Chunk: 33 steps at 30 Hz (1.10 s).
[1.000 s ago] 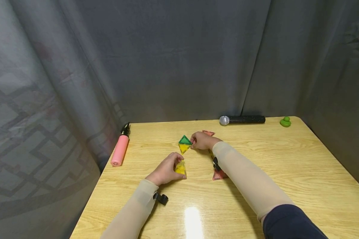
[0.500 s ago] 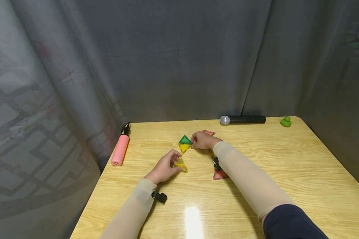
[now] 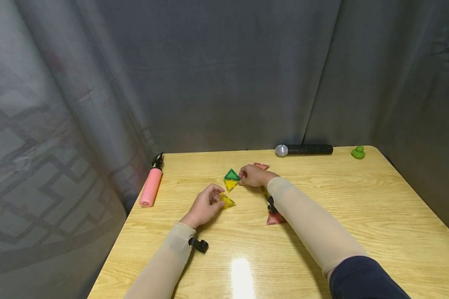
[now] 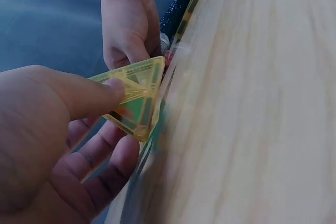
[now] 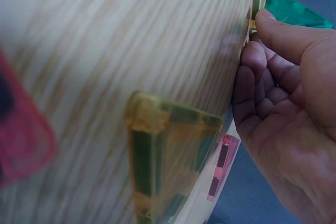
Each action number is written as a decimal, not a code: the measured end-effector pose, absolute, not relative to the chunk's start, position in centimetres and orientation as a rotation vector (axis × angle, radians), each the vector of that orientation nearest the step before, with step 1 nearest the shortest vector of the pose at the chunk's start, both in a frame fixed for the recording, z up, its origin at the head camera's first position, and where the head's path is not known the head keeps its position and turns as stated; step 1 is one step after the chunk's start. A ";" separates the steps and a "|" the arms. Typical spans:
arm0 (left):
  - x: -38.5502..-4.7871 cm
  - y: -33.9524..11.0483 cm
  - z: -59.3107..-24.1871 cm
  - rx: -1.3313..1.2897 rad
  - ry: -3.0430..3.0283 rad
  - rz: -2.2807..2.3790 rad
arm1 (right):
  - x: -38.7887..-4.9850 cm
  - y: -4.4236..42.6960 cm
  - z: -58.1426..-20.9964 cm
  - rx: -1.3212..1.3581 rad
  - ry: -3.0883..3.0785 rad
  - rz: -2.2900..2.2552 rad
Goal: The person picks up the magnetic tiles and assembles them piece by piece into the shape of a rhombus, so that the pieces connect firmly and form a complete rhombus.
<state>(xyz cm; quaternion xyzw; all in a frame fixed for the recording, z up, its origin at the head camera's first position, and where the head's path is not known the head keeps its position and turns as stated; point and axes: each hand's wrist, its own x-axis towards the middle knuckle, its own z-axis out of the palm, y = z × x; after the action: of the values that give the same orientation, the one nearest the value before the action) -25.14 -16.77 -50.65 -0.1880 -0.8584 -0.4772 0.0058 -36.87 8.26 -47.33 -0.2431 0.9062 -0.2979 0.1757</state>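
Since a second ago, the left hand has carried a yellow triangle up the table towards the joined pair, turning it on the way; the right hand has barely shifted. That pair — a green triangle and a second yellow triangle — meets edge to edge, and the right thumb and fingers pinch its right-hand corner (whether the green tile lies flat or leans up, I cannot tell for certain). The left hand grips its tile narrowly between thumb and fingers, tilted in the wrist view; a small gap separates it from the pair.

As I judge it, only one join is made so far, with the carried tile close but not yet attached. Three loose pieces remain by the right forearm: a near red triangle, a far red triangle and a third yellow triangle — the last mostly hidden from the head view.
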 end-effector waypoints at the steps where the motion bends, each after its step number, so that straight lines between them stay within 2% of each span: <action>1: -25.2 -16.8 -50.6 -0.572 -2.679 -1.499 | -36.9 8.3 -47.3 -0.688 2.566 -0.845; 14: -26.3 -17.1 -50.3 -0.436 -2.488 -1.642 | -36.8 8.3 -47.3 -0.697 2.537 -0.851; 33: -28.6 -17.6 -50.1 -0.234 -2.446 -1.552 | -37.1 7.8 -47.6 -0.725 2.588 -0.816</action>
<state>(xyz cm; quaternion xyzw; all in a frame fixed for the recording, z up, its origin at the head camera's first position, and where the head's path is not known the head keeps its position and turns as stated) -28.55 -17.57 -50.11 -0.0800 -0.8357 -0.5305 0.1174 -37.12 7.83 -47.64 -0.2547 0.9086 -0.2865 0.1657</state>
